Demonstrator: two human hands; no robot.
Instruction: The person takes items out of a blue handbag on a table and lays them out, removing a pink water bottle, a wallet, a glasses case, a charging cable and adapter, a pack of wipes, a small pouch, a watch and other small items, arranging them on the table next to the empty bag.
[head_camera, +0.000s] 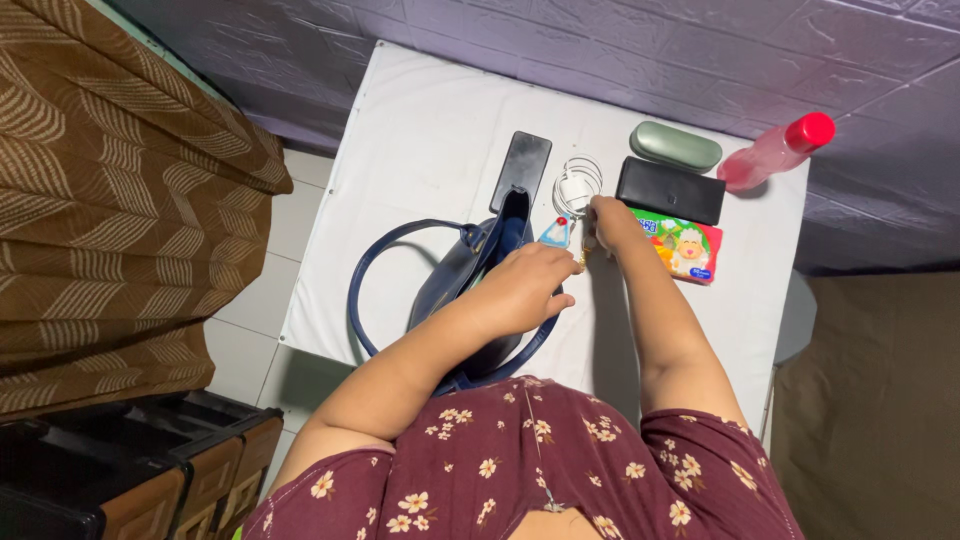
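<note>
The left hand (525, 285) lies curled, knuckles up, over the mouth of a navy blue handbag (470, 290), its fingers bent down around the bag's upper edge and closed on it; the forearm runs back from there toward the body at a slant. The right hand (605, 222) reaches farther forward on a nearly straight arm, its fingertips drawn together and pinching something small beside a light blue charm (555, 233); what exactly sits between the fingers is too small to tell. The handbag rests on its side on the white-covered counter (420, 130), its long strap looping out to the left. Just past the bag's top lies a dark phone (522, 168), and next to it, right above the right hand, a coiled white cable (577, 182). To the right of that hand are a black wallet (670, 190) and, touching its near edge, a colourful tissue pack (685, 248). Beyond the wallet sits a green glasses case (676, 146), and near the counter's far right corner lies a pink bottle (775, 152) with a red cap. Brown patterned fabric (110, 200) hangs at the left.
</note>
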